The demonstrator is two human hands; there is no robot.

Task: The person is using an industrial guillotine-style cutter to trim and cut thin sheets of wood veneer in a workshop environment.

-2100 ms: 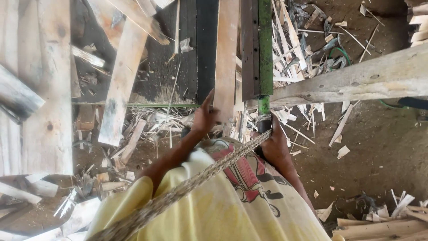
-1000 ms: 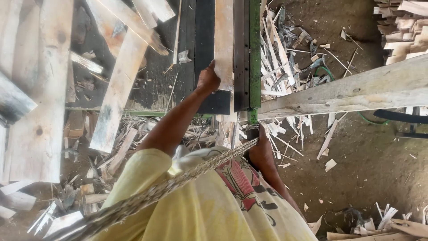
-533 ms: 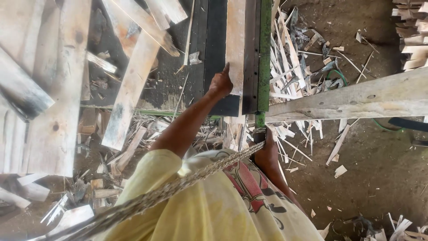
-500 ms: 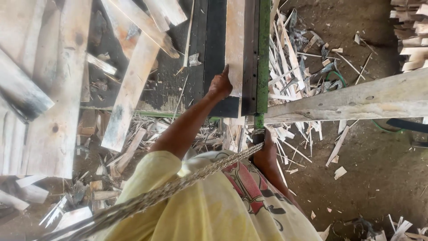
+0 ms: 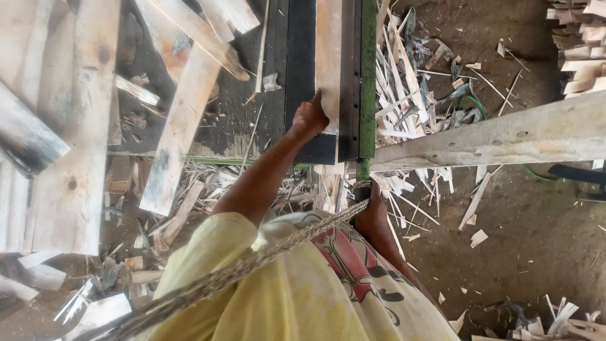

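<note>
The left hand [image 5: 309,118] has slid farther up the wooden plank [image 5: 328,57], gripping its near end on the dark machine bed [image 5: 297,63]; the right hand [image 5: 369,211] below the bed's green rail [image 5: 367,76] is too hidden to judge.

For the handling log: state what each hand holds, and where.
Left hand grips the pale wooden board at its near end. Right hand is mostly hidden; its hold cannot be told.

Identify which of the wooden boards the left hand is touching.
The left hand presses the pale upright board on the black machine bed beside the green rail; the others lie loose, untouched.
</note>
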